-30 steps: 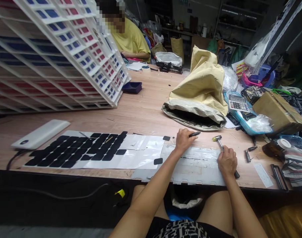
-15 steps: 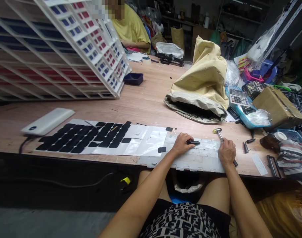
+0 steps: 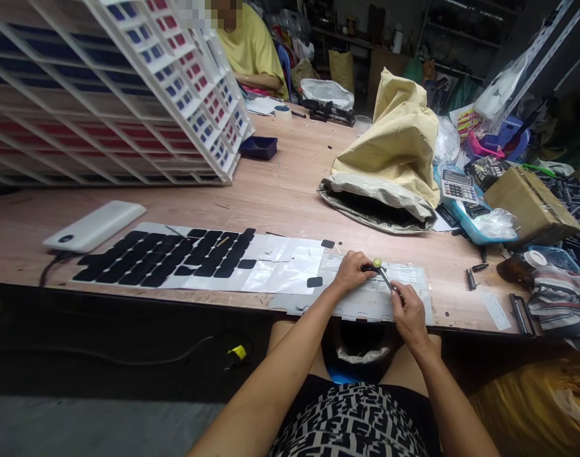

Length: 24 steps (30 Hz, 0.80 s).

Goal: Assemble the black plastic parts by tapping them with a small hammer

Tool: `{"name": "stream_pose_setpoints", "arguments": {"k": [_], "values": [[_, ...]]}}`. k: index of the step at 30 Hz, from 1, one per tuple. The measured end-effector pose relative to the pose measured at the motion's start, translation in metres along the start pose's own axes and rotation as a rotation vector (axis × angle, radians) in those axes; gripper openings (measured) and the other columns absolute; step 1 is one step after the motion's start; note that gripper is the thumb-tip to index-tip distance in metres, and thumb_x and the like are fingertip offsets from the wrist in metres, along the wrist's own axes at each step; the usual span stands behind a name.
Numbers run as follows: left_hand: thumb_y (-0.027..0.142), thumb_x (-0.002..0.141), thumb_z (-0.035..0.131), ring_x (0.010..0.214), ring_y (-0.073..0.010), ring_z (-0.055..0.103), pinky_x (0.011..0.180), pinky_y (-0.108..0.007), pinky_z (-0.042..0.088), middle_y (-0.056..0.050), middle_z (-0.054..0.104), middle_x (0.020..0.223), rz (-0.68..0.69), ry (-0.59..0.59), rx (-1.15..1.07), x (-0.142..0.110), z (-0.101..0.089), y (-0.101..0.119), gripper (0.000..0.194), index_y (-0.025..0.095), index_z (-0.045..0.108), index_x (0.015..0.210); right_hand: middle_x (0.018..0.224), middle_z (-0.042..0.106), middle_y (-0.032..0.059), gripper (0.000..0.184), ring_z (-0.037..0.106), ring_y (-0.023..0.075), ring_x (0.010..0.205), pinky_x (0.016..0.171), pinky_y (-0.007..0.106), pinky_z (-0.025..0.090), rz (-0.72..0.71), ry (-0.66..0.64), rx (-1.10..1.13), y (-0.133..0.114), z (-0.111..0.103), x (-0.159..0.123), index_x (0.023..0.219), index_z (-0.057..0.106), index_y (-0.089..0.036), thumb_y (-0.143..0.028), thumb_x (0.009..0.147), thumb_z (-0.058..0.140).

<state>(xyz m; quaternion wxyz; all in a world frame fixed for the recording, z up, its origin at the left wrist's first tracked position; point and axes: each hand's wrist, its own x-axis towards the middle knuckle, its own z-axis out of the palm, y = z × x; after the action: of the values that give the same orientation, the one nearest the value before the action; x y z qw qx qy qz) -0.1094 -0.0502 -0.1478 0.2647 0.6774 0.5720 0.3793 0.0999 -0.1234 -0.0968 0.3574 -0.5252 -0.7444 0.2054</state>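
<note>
My left hand (image 3: pixel 351 271) rests on a greyish clear sheet (image 3: pixel 313 303) at the table's front edge, fingers closed on a small black piece (image 3: pixel 367 268) whose kind I cannot make out. In my right hand (image 3: pixel 408 313) is a small hammer (image 3: pixel 386 277), gripped by its handle. The hammer's yellowish head is over the black piece, at my left fingertips; whether they touch I cannot tell. To the left, a white paper sheet (image 3: pixel 285 254) bears rows of black rounded-square pieces (image 3: pixel 150 254). Two loose black squares (image 3: pixel 315 282) lie near its right end.
A white crate (image 3: pixel 223 168) and a white device (image 3: pixel 97 223) stand left. An open beige sack (image 3: pixel 385 152) lies ahead. To the right are a calculator (image 3: pixel 459 186), a cardboard box (image 3: pixel 532 202) and a brown jar (image 3: pixel 518 269). A person in yellow (image 3: pixel 252 47) sits across.
My right hand has moved left with the hammer, bringing its head from the sheet's right end to the black piece. My left hand keeps hold of the piece.
</note>
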Motion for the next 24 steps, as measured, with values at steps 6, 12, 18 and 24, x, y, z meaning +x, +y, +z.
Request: {"name": "stream_pose_setpoints", "arguments": {"k": [6, 12, 18, 24], "values": [[0.029, 0.072, 0.085, 0.097, -0.0240, 0.053, 0.085, -0.036, 0.044, -0.003, 0.068, 0.086, 0.004, 0.008, -0.004, 0.001, 0.002, -0.002, 0.019, 0.026, 0.081, 0.090, 0.109, 0.072, 0.0100, 0.031, 0.068, 0.0220, 0.101, 0.089, 0.036, 0.054, 0.057, 0.037, -0.018, 0.009, 0.000, 0.002, 0.118, 0.071, -0.019, -0.028, 0.097, 0.049], [0.030, 0.073, 0.084, 0.098, -0.0240, 0.054, 0.086, -0.037, 0.043, -0.004, 0.068, 0.087, 0.008, 0.015, 0.000, 0.000, 0.003, -0.002, 0.017, 0.026, 0.080, 0.090, 0.106, 0.072, 0.0092, 0.031, 0.067, 0.0215, 0.101, 0.091, 0.035, 0.053, 0.040, 0.035, -0.027, 0.012, -0.004, -0.005, 0.116, 0.071, -0.020, -0.029, 0.097, 0.048], [0.029, 0.075, 0.081, 0.099, -0.0246, 0.054, 0.085, -0.037, 0.044, -0.004, 0.068, 0.089, -0.011, -0.002, 0.024, 0.000, 0.000, 0.002, 0.016, 0.025, 0.080, 0.090, 0.104, 0.071, 0.0088, 0.032, 0.064, 0.0218, 0.095, 0.085, 0.033, 0.050, 0.081, 0.113, -0.241, 0.038, -0.021, 0.014, 0.115, 0.073, -0.020, -0.030, 0.095, 0.048], [0.031, 0.077, 0.079, 0.101, -0.0258, 0.054, 0.085, -0.037, 0.045, -0.004, 0.068, 0.089, -0.023, -0.018, 0.022, -0.002, -0.001, 0.004, 0.016, 0.024, 0.079, 0.091, 0.096, 0.066, 0.0099, 0.031, 0.054, 0.0228, 0.090, 0.080, 0.034, 0.041, 0.108, 0.190, -0.626, 0.079, -0.037, 0.046, 0.113, 0.073, -0.018, -0.021, 0.093, 0.050]]}}
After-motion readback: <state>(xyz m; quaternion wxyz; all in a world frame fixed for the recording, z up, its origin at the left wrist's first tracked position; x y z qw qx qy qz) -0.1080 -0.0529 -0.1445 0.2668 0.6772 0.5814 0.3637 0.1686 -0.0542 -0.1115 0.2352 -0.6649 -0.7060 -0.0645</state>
